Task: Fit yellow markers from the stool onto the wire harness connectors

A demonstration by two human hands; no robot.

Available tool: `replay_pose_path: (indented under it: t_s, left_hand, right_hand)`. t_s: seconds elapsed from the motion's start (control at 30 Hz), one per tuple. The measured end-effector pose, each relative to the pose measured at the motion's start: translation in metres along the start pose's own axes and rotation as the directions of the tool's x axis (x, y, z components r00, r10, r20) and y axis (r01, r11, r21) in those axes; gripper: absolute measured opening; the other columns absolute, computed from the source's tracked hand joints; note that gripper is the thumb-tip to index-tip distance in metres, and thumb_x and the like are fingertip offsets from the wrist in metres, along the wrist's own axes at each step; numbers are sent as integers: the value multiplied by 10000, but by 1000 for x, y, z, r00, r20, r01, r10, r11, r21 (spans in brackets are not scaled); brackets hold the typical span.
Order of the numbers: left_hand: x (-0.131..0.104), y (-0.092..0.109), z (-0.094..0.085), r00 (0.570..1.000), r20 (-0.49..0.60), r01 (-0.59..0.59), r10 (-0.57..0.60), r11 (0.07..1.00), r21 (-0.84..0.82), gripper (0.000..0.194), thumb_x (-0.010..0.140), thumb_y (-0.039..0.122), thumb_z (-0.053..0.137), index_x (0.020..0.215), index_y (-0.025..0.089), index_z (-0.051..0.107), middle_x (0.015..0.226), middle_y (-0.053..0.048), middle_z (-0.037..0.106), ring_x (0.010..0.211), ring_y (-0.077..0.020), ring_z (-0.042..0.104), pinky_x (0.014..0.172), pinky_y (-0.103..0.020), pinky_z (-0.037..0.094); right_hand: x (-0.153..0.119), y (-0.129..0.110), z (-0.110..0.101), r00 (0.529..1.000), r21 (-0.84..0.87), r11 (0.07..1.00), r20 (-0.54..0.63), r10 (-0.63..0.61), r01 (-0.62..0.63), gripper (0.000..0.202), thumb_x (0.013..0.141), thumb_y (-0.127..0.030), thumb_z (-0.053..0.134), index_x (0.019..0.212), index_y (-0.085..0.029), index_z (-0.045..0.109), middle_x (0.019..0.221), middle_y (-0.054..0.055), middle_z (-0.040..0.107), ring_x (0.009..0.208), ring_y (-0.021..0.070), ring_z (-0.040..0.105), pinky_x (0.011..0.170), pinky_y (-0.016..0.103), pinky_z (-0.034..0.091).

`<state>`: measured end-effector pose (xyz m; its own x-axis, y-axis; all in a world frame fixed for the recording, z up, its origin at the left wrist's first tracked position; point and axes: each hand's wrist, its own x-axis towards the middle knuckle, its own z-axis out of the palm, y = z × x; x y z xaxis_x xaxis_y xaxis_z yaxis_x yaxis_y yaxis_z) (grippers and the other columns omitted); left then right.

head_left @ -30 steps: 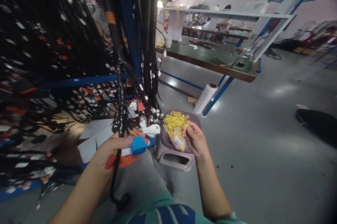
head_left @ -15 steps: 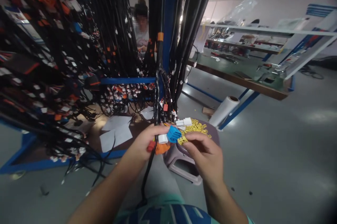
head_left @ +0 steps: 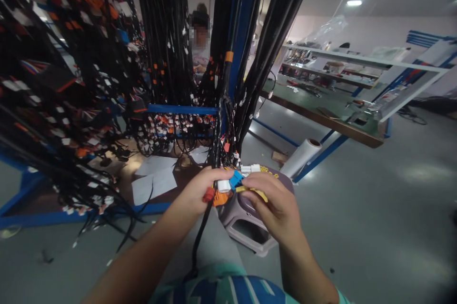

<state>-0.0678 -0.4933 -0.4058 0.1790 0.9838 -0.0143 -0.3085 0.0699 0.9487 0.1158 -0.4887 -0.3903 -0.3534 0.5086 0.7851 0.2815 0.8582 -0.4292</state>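
Note:
My left hand (head_left: 198, 190) is closed around a bunch of wire-harness connectors. Among them are a blue connector (head_left: 235, 179), a white connector (head_left: 223, 186), an orange connector (head_left: 220, 198) and a red connector (head_left: 208, 194). A black cable (head_left: 200, 235) hangs below that hand. My right hand (head_left: 278, 201) pinches a small yellow plastic clip (head_left: 242, 189) against the blue connector, its fingertips partly covering both. Whether the clip sits inside the connector I cannot tell. White connectors (head_left: 250, 168) stick out just behind the blue one.
A mauve stool (head_left: 264, 247) stands under my hands, with yellow clips on its seat, mostly hidden. Black harnesses (head_left: 160, 23) hang thickly on a blue rack (head_left: 182, 109). At right are a green-topped table (head_left: 321, 99) and a film roll (head_left: 302, 157). A person (head_left: 200, 51) is behind the rack.
My right hand has moved slightly left, bringing the yellow clip closer against the blue connector and covering more of both. The view has shifted a little. My left hand keeps its hold.

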Motion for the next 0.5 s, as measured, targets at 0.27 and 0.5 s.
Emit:
replay_pose_path:
  t_s: [0.27, 0.5]
  left_hand:
    - [-9, 8, 7, 988, -44, -136, 147, 972, 193, 337, 540, 87, 771, 850, 214, 740, 941, -43, 678, 916, -234, 597, 870, -319, 432]
    - [-4, 2, 3, 988, -26, -145, 151, 974, 174, 396, 516, 63, 785, 877, 220, 743, 980, -43, 665, 988, -223, 572, 921, -279, 392]
  right_hand:
    - [-1, -1, 6, 987, -41, 989, -87, 136, -140, 78, 819, -197, 601, 848, -240, 658, 856, 32, 638, 800, 150, 622, 689, 287, 522]
    - [-4, -2, 11, 969, -32, 979, -147, 196, -203, 59, 819, -215, 594, 828, -234, 649, 834, 33, 635, 792, 158, 611, 680, 299, 514]
